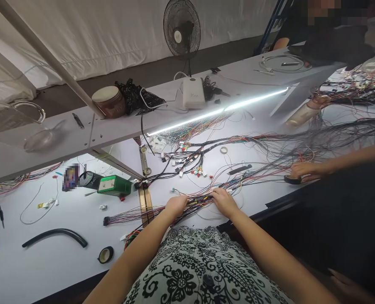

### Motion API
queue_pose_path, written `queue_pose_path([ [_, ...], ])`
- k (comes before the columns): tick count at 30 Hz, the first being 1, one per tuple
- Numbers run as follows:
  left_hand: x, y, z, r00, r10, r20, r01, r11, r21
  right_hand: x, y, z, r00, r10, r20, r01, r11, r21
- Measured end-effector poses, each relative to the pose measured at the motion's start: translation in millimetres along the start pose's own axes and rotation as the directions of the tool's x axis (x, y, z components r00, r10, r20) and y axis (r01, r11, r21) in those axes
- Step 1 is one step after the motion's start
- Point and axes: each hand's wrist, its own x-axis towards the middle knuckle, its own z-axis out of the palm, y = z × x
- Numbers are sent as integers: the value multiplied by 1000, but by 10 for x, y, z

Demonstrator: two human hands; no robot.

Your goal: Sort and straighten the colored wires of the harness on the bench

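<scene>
A bundle of thin wires [199, 201], mostly black with some red and yellow, lies across the table in front of me. My left hand [176, 205] is closed around its left part, the fingertips mostly hidden by the wires. Some way to the right, my right hand [224, 202] grips the same bundle with fingers bent over it. To the left, the loose wire ends run to a black connector [106, 221]. Beyond my hands lies a second harness [200, 154] with white and red plugs.
A co-worker's hand [304, 171] holds a black tape roll [292, 180] at the right. Left lie another tape roll [105, 255], a black tube [56, 235] and a green box [115, 185]. A lit shelf [238, 86] overhangs the back, carrying a white power bank [193, 93].
</scene>
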Motion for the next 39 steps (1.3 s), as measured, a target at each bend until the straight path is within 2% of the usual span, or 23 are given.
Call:
queue_pose_path([
  [6,31,1,-35,1000,18,-5,-18,1000,1,-3,200,-81,998,50,-31,-52,996,-68],
  [16,4,-28,120,997,65,-42,-65,998,-5,61,168,-232,987,-139,76,151,973,-178],
  [21,36,-56,132,995,84,-52,-82,996,28,-30,174,-379,965,-237,116,253,955,-156],
  [24,42,-52,112,992,120,-38,-118,992,45,-56,187,-382,948,-279,154,300,945,-133],
  [32,-1,-78,74,986,166,-22,-164,983,85,6,255,-178,973,-156,171,185,967,-174],
  [35,-47,-121,75,984,174,-34,-170,981,96,-3,279,-198,974,-133,182,166,969,-183],
  [39,-79,-119,37,981,179,-74,-171,980,106,-23,226,-278,969,-163,187,196,965,-174],
])
